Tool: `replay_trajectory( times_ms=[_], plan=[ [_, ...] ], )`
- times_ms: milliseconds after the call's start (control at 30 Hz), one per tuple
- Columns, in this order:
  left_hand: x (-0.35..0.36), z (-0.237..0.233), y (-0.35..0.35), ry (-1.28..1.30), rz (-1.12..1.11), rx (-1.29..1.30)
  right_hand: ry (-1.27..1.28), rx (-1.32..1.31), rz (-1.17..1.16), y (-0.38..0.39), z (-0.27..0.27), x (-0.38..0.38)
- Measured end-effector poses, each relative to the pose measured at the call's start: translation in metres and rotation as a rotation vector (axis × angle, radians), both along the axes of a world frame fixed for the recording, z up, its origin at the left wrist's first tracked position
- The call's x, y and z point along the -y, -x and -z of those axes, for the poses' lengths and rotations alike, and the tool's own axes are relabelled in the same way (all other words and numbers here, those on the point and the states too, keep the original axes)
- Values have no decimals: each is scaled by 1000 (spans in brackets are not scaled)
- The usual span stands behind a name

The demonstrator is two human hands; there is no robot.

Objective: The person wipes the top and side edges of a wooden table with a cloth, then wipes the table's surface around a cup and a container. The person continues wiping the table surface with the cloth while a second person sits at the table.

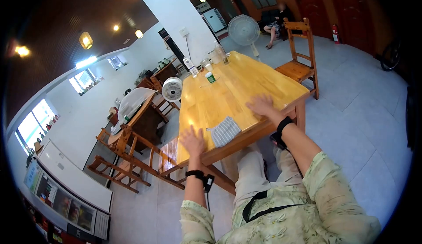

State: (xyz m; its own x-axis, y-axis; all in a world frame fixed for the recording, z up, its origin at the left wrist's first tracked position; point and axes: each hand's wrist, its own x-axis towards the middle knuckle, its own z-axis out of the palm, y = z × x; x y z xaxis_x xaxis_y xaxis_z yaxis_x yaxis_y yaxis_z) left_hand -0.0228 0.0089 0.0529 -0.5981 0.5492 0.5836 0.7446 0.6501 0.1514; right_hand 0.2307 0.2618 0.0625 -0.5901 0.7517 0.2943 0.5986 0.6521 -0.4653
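A grey striped cloth pouch (224,132) with a small loop at its left corner lies near the front edge of the wooden table (246,79). My left hand (192,141) is to the left of it at the table's edge, fingers spread and holding nothing. On the other side, my right hand (261,106) rests over the tabletop with its fingers apart, also holding nothing. Neither hand touches the pouch. Both wrists wear black straps with small devices.
A green-and-white container (210,77), several jars (206,63) and a white power strip (190,66) stand toward the table's far end. A wooden chair (299,64) is at the right; a white fan (172,89) stands left. A seated person (278,24) is in the background.
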Motion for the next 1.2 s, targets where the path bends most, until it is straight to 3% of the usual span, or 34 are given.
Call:
replay_trajectory(
  times_ms=[67,200,267,400,600,767,867,933,1000,1100,1200],
  plan=[
    [30,-8,5,53,-228,-93,-73,-10,-113,26,-8,29],
    [70,8,45,68,-208,26,-201,-29,-326,62,-1,94],
    [76,22,57,-23,-120,238,-370,48,-511,78,11,108],
    [73,20,49,51,-175,269,-224,110,-530,87,8,113],
    [76,14,42,124,-249,310,-282,78,-363,86,9,88],
    [76,14,40,134,-252,312,-149,133,-132,20,1,9],
    [76,21,48,133,-247,279,-184,174,66,-41,-7,-29],
    [75,21,46,138,-241,269,-364,75,279,-70,22,-66],
    [76,19,42,117,-244,268,-155,154,223,-109,5,-87],
    [75,22,46,140,-260,259,-174,161,366,-132,8,-95],
    [75,23,47,134,-246,263,-209,155,368,-132,11,-96]
  ],
)
